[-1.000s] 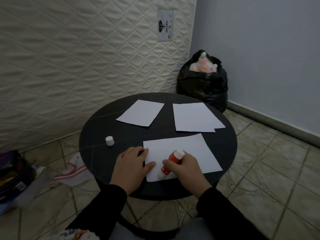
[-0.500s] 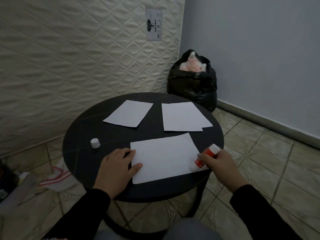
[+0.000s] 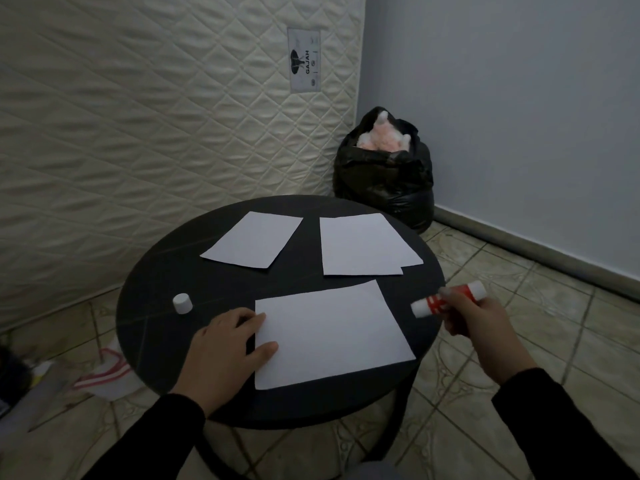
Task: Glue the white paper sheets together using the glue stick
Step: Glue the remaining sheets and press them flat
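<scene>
A white paper sheet [image 3: 329,332] lies at the front of the round black table [image 3: 156,271]. My left hand [image 3: 228,348] rests flat on its left edge, thumb on the paper. My right hand [image 3: 474,323] holds the red and white glue stick [image 3: 436,303] just off the sheet's right edge, lifted and tilted with its white tip pointing left. Its white cap [image 3: 182,303] stands on the table at the left. Farther back lie a single sheet [image 3: 254,239] and a small stack of two sheets [image 3: 363,244].
A quilted mattress [image 3: 138,116] leans against the wall behind the table. A full black bag [image 3: 384,178] sits in the corner. A red and white bag [image 3: 104,375] and other clutter lie on the tiled floor at the left.
My right hand drew the glue stick from the sheet's lower left across to its right edge, then lifted it off the paper. My left hand stayed on the sheet's left edge.
</scene>
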